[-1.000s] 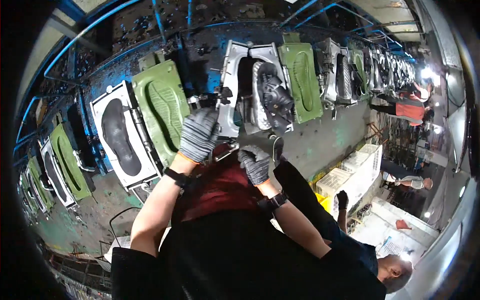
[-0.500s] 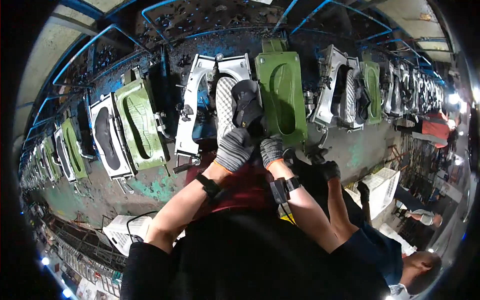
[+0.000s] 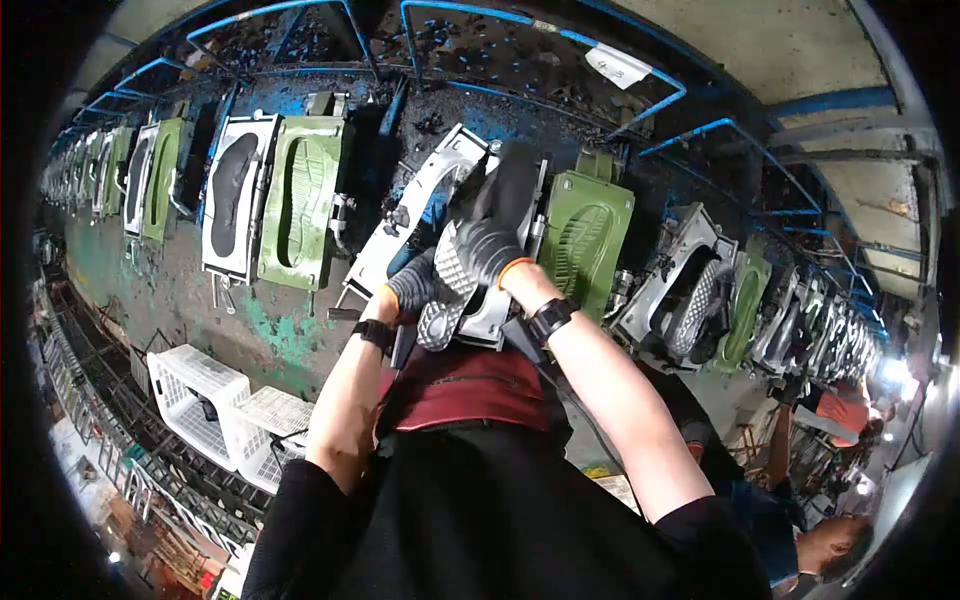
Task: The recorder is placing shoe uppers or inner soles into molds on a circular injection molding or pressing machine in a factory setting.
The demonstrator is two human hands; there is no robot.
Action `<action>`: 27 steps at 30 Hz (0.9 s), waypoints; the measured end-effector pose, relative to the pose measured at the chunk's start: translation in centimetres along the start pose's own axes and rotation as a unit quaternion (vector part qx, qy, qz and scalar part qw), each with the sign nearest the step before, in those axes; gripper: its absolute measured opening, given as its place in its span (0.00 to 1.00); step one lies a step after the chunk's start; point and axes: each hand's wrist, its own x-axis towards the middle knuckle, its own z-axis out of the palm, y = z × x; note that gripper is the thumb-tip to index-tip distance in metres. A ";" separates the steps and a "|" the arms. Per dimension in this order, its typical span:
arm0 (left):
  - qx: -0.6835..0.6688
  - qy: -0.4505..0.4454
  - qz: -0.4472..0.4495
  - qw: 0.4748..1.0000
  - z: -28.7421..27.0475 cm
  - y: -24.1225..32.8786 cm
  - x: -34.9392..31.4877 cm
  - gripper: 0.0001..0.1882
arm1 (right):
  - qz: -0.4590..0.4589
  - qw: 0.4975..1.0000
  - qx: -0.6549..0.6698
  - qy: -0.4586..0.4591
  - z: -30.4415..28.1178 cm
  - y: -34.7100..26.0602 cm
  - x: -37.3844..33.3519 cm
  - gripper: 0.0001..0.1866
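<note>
A foot-shaped piece with a grey-and-white checkered face [image 3: 453, 268] sits slanted in an opened silver mould frame [image 3: 408, 222], its lower end toward me. My left hand [image 3: 416, 284], in a grey striped glove, is closed at the left edge of this piece. Gloved alike, my right hand [image 3: 490, 252] lies across its upper part, fingers bent around the base of a black shoe upper [image 3: 512, 185]. That upper is smeared by motion and points away from me. Just right of it stands a green mould half [image 3: 585, 235] with a ribbed sole-shaped hollow.
More moulds line the row, including a green one [image 3: 300, 200] at left and a silver one [image 3: 672, 275] at right. Blue rails [image 3: 460, 12] arch behind. White crates [image 3: 195, 395] stand at lower left. A co-worker [image 3: 825, 545] is at lower right.
My view has turned and the moulds sit differently in it. My right hand has come onto the checkered piece; my left has shifted to its left edge. The black upper now reaches farther away.
</note>
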 end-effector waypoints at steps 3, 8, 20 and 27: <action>0.310 -0.178 -0.030 0.934 -4.2 -5.8 -4.6 0.27 | -0.167 0.910 0.285 -0.249 7.7 -9.1 -1.0 0.16; -0.089 0.258 -0.052 0.961 0.6 -6.1 -1.0 0.21 | 0.026 0.910 0.357 -0.209 8.0 -5.0 -2.0 0.19; -0.089 0.311 0.033 0.946 1.7 -7.4 6.3 0.28 | 0.405 0.831 0.312 0.220 4.6 -4.2 -3.9 0.11; -0.110 0.307 -0.061 0.943 2.5 -3.6 12.1 0.28 | 0.437 0.849 0.230 0.186 5.1 -3.0 -5.9 0.13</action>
